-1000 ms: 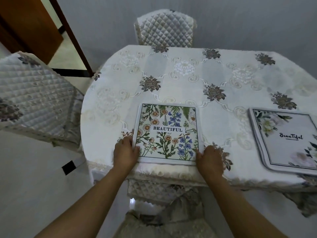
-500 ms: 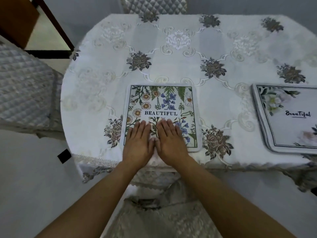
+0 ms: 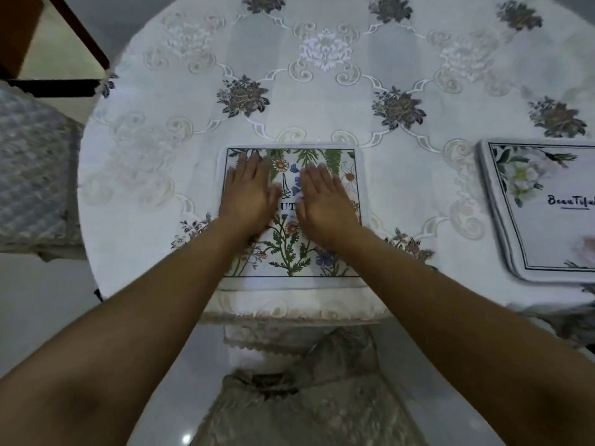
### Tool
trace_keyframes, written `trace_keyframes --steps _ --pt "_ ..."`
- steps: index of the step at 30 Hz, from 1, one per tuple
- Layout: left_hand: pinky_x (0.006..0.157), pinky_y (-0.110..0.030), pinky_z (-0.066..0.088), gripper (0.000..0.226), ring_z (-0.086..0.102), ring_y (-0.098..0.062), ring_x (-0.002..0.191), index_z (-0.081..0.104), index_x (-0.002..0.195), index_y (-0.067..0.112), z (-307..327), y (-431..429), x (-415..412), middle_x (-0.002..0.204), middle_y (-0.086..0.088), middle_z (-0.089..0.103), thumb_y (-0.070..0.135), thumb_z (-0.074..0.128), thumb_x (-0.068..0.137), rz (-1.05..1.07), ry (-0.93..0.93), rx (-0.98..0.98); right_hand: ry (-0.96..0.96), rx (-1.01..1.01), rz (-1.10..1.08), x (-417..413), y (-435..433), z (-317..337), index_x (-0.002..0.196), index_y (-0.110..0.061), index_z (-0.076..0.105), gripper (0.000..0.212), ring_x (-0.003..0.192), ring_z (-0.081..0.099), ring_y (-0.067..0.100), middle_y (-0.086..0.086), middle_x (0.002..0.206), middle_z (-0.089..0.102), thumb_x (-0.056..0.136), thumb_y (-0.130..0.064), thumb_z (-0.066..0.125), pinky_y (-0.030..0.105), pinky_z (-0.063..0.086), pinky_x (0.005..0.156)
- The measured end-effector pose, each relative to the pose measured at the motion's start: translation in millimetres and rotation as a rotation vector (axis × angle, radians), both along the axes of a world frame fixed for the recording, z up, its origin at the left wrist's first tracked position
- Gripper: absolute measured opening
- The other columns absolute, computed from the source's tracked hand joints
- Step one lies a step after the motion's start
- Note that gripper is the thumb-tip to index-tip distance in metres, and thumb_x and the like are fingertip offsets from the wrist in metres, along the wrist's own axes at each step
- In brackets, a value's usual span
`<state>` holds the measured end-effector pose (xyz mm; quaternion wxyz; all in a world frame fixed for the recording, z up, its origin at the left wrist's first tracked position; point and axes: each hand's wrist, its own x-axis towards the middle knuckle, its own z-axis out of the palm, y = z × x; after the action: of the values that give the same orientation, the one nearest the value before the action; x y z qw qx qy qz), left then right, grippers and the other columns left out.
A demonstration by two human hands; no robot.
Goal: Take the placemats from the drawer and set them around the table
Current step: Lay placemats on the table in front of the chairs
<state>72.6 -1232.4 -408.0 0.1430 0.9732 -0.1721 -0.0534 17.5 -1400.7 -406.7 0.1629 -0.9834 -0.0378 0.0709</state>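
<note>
A square placemat (image 3: pixel 291 252) with green stems, orange and blue flowers lies flat at the table's near edge. My left hand (image 3: pixel 249 194) rests palm down on its upper left part, fingers stretched out. Beside it, my right hand (image 3: pixel 325 201) lies palm down on the upper middle, fingers also spread flat. Neither hand grips anything. A second placemat (image 3: pixel 547 214), grey-rimmed with white flowers and the word "Beautiful", lies at the right, partly cut off by the frame. The table (image 3: pixel 322 98) wears a white embroidered cloth.
A quilted chair back (image 3: pixel 32 175) stands at the left of the table. Below the table's near edge another covered chair seat (image 3: pixel 289 397) shows between my forearms. A dark wooden door frame (image 3: pixel 80 37) is at the upper left.
My hands went from the mat's lower corners to its lower middle, then slid forward across it toward its far edge. The view has moved closer to the table.
</note>
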Motion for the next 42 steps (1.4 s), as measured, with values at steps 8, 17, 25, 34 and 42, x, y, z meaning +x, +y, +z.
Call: trace_keyframes --steps 8,17,25,34,42 --pt "0.120 -0.051 0.015 0.056 0.014 -0.035 0.148 0.022 0.151 0.007 -15 -22 72 0.159 -0.018 0.024 0.034 0.027 0.103 -0.151 -0.025 0.081 0.007 -0.065 0.165 85 -5 -13 0.157 -0.014 0.011 0.066 0.152 0.004 0.023 0.007 0.165 0.010 0.098 -0.041 0.022 0.044 0.001 0.121" --pt "0.121 -0.051 0.011 0.058 0.006 -0.035 0.150 0.019 0.154 0.010 -15 47 64 0.162 -0.018 0.015 0.039 0.027 0.105 -0.099 -0.032 0.060 -0.068 -0.038 -0.057 59 -86 -27 0.156 -0.010 0.014 0.072 0.151 0.005 0.029 0.012 0.164 0.012 0.094 -0.045 0.021 0.047 0.007 0.122" --pt "0.121 -0.045 0.003 0.065 -0.006 -0.026 0.150 0.002 0.154 0.009 -17 54 -41 0.163 -0.014 0.000 0.049 0.010 0.103 -0.033 0.012 0.029 -0.031 -0.043 -0.111 -59 -54 -23 0.156 -0.013 0.005 0.065 0.152 -0.004 0.024 0.009 0.165 0.005 0.100 -0.044 0.014 0.047 -0.002 0.122" --pt "0.113 -0.048 0.034 0.051 0.036 -0.037 0.136 0.040 0.138 0.007 52 55 -115 0.146 -0.020 0.042 0.041 0.036 0.100 -0.140 0.151 0.245 0.347 -0.131 -0.128 -124 -36 69 0.136 -0.009 0.046 0.047 0.136 0.041 0.032 0.017 0.146 0.046 0.099 -0.037 0.039 0.046 0.032 0.112" --pt "0.073 -0.036 0.050 0.023 0.060 -0.027 0.093 0.062 0.107 0.015 169 18 -146 0.104 -0.007 0.060 0.031 0.053 0.093 -0.176 -0.042 0.088 0.103 -0.088 -0.328 -202 -64 168 0.097 -0.014 0.052 0.019 0.096 0.059 0.031 0.009 0.102 0.057 0.088 -0.029 0.049 0.034 0.040 0.070"
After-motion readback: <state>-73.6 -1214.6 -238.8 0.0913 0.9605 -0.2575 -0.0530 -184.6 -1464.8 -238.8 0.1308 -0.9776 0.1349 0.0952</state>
